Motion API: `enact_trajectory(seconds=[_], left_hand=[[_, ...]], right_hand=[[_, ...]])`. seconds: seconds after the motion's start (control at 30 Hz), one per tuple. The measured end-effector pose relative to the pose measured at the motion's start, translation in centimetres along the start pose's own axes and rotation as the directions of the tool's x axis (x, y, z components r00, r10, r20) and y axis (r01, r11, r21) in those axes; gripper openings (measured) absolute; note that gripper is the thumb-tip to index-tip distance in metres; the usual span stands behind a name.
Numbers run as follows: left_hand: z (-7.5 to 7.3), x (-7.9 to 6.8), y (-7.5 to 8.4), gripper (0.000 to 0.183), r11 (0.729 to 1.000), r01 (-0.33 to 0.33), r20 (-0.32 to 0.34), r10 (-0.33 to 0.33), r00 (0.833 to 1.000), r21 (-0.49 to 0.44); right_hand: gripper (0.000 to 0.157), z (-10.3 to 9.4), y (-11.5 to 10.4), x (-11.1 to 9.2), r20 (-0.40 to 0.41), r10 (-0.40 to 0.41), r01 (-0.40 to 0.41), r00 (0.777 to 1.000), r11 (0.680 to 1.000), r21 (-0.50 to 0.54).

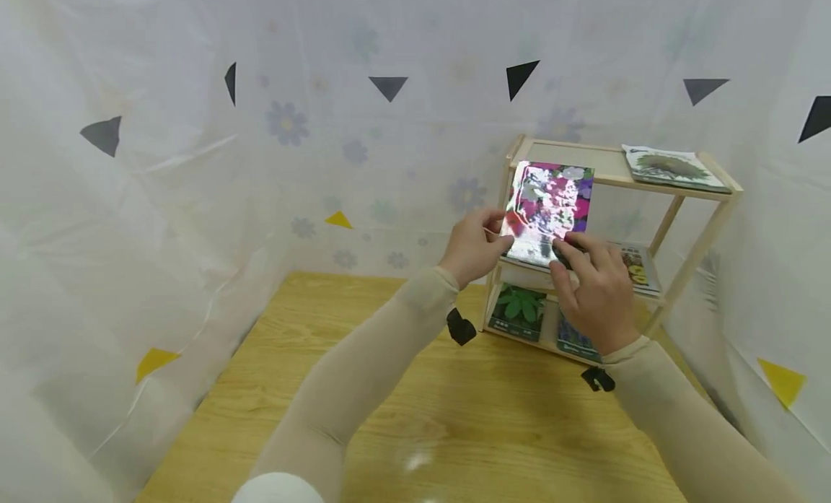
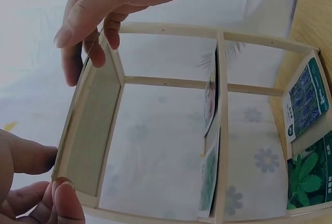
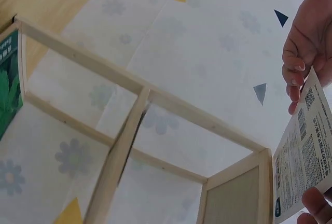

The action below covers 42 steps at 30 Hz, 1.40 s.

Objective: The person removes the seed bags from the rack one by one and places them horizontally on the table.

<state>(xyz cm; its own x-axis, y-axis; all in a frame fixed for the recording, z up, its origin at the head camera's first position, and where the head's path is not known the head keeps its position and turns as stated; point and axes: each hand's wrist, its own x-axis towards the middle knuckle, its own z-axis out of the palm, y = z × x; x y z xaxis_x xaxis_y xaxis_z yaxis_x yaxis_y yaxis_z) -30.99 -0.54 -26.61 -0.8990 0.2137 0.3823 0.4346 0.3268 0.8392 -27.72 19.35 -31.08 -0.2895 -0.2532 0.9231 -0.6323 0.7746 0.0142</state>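
Observation:
Over the front of a small wooden rack, both hands hold a glossy seed packet (image 1: 552, 200) with pink and purple flowers on its front. My left hand (image 1: 474, 245) pinches its lower left edge, thumb in front. At the lower right, my right hand (image 1: 600, 290) holds it with some fingertips on the front, while the right wrist view shows a fingertip against the back. That printed back of the packet (image 3: 306, 146) carries a barcode and small text. Edge-on in the left wrist view, the packet (image 2: 66, 128) looks thin and stands between both hands.
The three-tier wooden rack (image 1: 697, 232) stands on the wood table (image 1: 415, 402). A packet (image 1: 675, 165) lies on its top tier, and another with yellow print (image 1: 639, 268) on the middle. The bottom tier holds a green-leaf packet (image 1: 519, 308) and a purple-flower packet (image 1: 574, 342). A patterned curtain (image 1: 389, 164) hangs behind.

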Motion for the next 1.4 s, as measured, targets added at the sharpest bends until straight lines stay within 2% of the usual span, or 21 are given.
enact_trajectory(seconds=[0.1, 0.17, 0.27, 0.33, 0.43, 0.5, 0.57, 0.73, 0.9, 1.03, 1.23, 1.4], left_hand=[[-0.1, -0.8, -1.2, 0.040, 0.998, -0.004, 0.009, 0.005, 1.000, -0.065], [-0.1, -1.5, -2.0, 0.041, 0.996, -0.007, 0.012, 0.009, 1.000, -0.090], [-0.2, -2.4, -3.1, 0.040, 0.995, -0.007, 0.000, 0.007, 1.000, -0.095], [-0.4, -3.0, -3.9, 0.040, 0.996, -0.005, -0.014, 0.004, 1.000, -0.087], [-1.1, -3.8, -5.0, 0.039, 0.997, 0.005, -0.028, -0.007, 1.000, -0.072], [-1.6, -4.3, -5.7, 0.040, 0.998, 0.016, -0.029, -0.018, 0.999, -0.068], [-2.2, -4.8, -6.3, 0.040, 0.998, 0.029, -0.027, -0.031, 0.999, -0.061], [-3.4, -6.0, -7.9, 0.038, 0.996, 0.074, -0.028, -0.076, 0.997, -0.058], [-4.7, -7.0, -10.0, 0.036, 0.989, 0.128, -0.025, -0.130, 0.991, -0.072], [-5.9, -7.8, -11.6, 0.042, 0.984, 0.159, -0.002, -0.160, 0.987, -0.079], [-7.5, -9.0, -13.6, 0.040, 0.979, 0.201, 0.017, -0.201, 0.979, -0.021], [-8.7, -9.9, -15.2, 0.036, 0.959, 0.279, -0.005, -0.279, 0.960, -0.057]], right_hand=[[0.041, 0.5, -0.6, -1.1, -0.031, 0.054, -0.051, 0.998, 0.994, 0.100], [0.038, 0.7, -1.0, -1.8, -0.038, 0.100, -0.094, 0.994, 0.987, 0.131], [0.036, 1.1, -1.6, -2.6, -0.035, 0.171, -0.162, 0.985, 0.970, 0.179], [0.040, 1.5, -2.0, -2.9, -0.023, 0.223, -0.212, 0.974, 0.949, 0.232], [0.053, 2.1, -2.5, -3.2, 0.037, 0.299, -0.295, 0.953, 0.902, 0.316], [0.060, 2.5, -2.9, -3.4, 0.095, 0.334, -0.346, 0.938, 0.876, 0.335], [0.065, 3.0, -3.3, -3.7, 0.152, 0.352, -0.383, 0.924, 0.864, 0.327], [0.070, 4.4, -4.2, -4.5, 0.257, 0.353, -0.422, 0.900, 0.854, 0.303], [0.067, 6.0, -5.2, -5.3, 0.333, 0.338, -0.440, 0.880, 0.844, 0.307], [0.065, 7.1, -6.3, -6.0, 0.389, 0.319, -0.453, 0.864, 0.830, 0.327], [0.064, 8.8, -8.0, -7.0, 0.491, 0.293, -0.495, 0.820, 0.794, 0.353], [0.064, 10.5, -9.2, -7.5, 0.553, 0.270, -0.523, 0.788, 0.768, 0.371]])
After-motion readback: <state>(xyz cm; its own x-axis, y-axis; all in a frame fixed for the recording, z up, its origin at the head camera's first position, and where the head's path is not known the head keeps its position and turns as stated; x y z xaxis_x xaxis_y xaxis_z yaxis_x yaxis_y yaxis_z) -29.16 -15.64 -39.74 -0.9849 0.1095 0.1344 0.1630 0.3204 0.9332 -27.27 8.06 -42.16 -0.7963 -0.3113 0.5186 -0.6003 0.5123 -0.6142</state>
